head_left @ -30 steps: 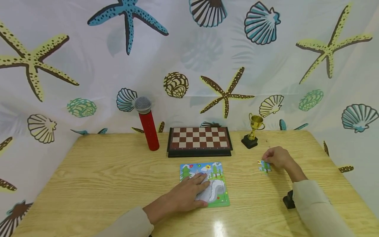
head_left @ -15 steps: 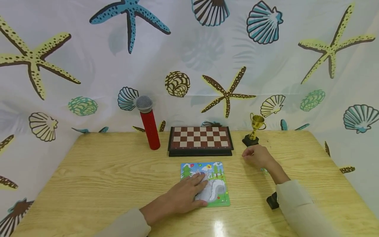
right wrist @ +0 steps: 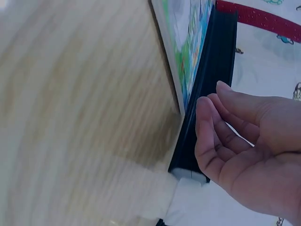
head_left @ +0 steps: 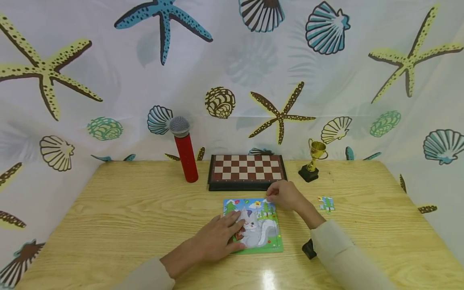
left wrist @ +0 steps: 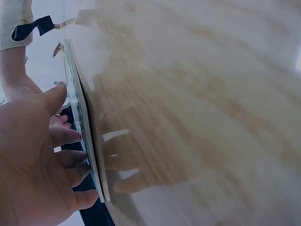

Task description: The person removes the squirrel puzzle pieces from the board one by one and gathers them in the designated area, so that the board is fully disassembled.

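Observation:
A picture jigsaw puzzle [head_left: 266, 233] showing a grey squirrel lies flat on the table in the head view. My left hand [head_left: 218, 235] rests on its left part, fingers extended over the picture; the left wrist view shows that hand [left wrist: 37, 150] along the puzzle's edge. Over the puzzle's upper right corner is my right hand [head_left: 286, 196], its fingers bent. In the right wrist view this hand [right wrist: 249, 136] has loosely curled fingers and thumb, with nothing visible between them. A few joined loose puzzle pieces [head_left: 327, 204] lie on the table to the right, beyond the right forearm.
Behind the puzzle stands a folded chessboard box [head_left: 248, 169]. A red microphone [head_left: 186, 157] is upright at its left, and a small gold trophy cup [head_left: 314, 155] on a black base at its right. A patterned cloth [head_left: 232, 60] hangs behind the table.
My right hand has left the loose pieces and moved left to the puzzle's upper right corner. The left hand has slid slightly left, uncovering more of the squirrel.

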Demonstrator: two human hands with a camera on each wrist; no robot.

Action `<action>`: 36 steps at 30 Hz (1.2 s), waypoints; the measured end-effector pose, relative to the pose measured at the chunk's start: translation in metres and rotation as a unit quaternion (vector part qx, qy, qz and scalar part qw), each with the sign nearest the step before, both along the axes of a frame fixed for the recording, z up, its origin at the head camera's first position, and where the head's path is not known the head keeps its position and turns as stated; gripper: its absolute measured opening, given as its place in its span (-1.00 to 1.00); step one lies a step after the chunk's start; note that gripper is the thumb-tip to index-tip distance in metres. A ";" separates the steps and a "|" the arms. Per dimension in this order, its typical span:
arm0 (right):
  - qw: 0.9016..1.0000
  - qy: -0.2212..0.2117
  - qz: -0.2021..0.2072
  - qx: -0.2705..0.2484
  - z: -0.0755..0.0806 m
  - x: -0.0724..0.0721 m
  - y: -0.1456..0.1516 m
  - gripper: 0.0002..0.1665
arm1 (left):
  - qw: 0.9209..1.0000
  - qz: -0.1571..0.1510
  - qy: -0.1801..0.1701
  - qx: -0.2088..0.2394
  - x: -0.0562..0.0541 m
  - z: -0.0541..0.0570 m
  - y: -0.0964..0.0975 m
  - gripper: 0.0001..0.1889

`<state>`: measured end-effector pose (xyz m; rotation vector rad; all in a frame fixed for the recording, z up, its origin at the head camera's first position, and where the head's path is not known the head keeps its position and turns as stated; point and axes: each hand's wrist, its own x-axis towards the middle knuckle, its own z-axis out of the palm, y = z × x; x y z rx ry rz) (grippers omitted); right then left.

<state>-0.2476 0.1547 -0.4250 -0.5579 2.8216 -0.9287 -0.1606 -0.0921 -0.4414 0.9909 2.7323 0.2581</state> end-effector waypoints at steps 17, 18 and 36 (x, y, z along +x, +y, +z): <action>0.999 -0.042 0.017 -0.028 -0.011 0.010 -0.024 -0.92 | 1.000 -0.012 0.014 -0.013 0.001 0.002 -0.001 -0.31; 0.999 -0.045 0.015 -0.026 -0.011 0.010 -0.025 -0.92 | 1.000 -0.013 0.016 -0.015 0.001 0.002 -0.001 -0.31; 0.999 -0.041 -0.010 -0.020 -0.013 0.012 -0.033 -0.96 | 0.999 -0.007 0.022 -0.031 0.002 0.003 0.002 -0.32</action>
